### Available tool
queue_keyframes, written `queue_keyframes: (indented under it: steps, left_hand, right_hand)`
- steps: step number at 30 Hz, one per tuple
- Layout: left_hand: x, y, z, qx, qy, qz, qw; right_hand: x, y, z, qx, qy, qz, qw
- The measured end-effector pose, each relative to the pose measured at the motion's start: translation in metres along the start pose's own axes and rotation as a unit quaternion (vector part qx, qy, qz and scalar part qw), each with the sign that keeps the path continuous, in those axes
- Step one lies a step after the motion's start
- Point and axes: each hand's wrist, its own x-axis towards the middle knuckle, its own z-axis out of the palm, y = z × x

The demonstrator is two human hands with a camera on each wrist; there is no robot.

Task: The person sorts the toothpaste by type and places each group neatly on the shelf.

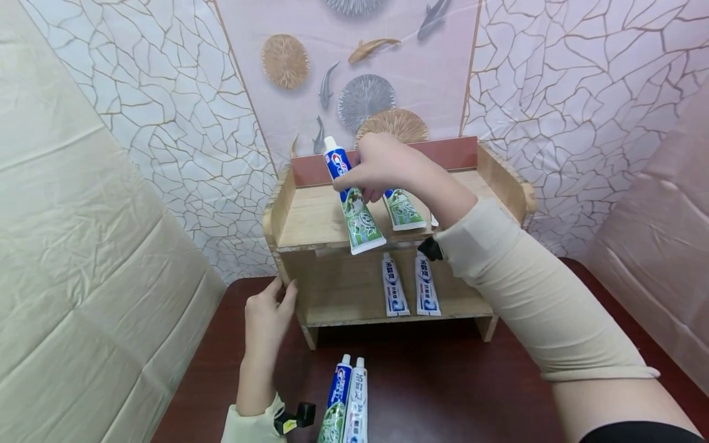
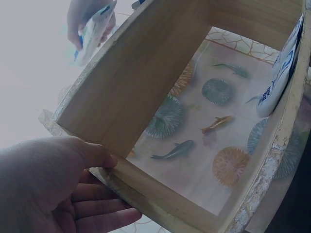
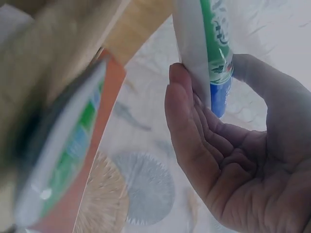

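Note:
My right hand [image 1: 384, 161] pinches a blue and green toothpaste tube [image 1: 361, 220] between thumb and fingers, cap up, in front of the upper board. The right wrist view shows the fingers behind the tube [image 3: 217, 43]. A second green toothpaste tube [image 1: 404, 210] lies on that board, partly hidden by the hand. On the left, my left hand [image 1: 267, 317] grips the side panel of a small wooden shelf [image 1: 316, 215], its thumb over the edge in the left wrist view. Two white and blue toothpaste tubes, one left [image 1: 394, 289] and one right [image 1: 426, 288], lie on the lower board.
On the dark red table [image 1: 432, 381] before the shelf, a blue and green tube [image 1: 336, 400] lies beside a white tube [image 1: 357, 403]. A patterned cloth [image 1: 183, 123] hangs behind the shelf. Quilted pale panels [image 1: 83, 277] flank the table.

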Motion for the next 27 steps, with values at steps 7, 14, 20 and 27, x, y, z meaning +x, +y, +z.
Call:
queue_keyframes:
  steps: [7, 14, 20, 27]
  left_hand:
    - [0.001, -0.001, 0.001, 0.007, 0.005, 0.006, 0.9999]
    - [0.000, -0.001, 0.001, 0.008, 0.004, 0.009, 0.9999]
    - [0.001, -0.001, 0.000, 0.008, 0.002, 0.009, 0.9999]
    - [0.001, -0.001, -0.001, 0.007, -0.002, 0.003, 1.0000]
  right_hand:
    - [0.029, 0.011, 0.003, -0.005, -0.007, 0.046, 0.999]
    - [0.037, 0.022, 0.021, -0.083, -0.010, 0.074, 0.994]
    - [0.036, 0.020, 0.028, -0.120, -0.005, 0.073, 0.990]
    - [0.033, 0.022, 0.026, -0.114, 0.010, 0.064, 0.991]
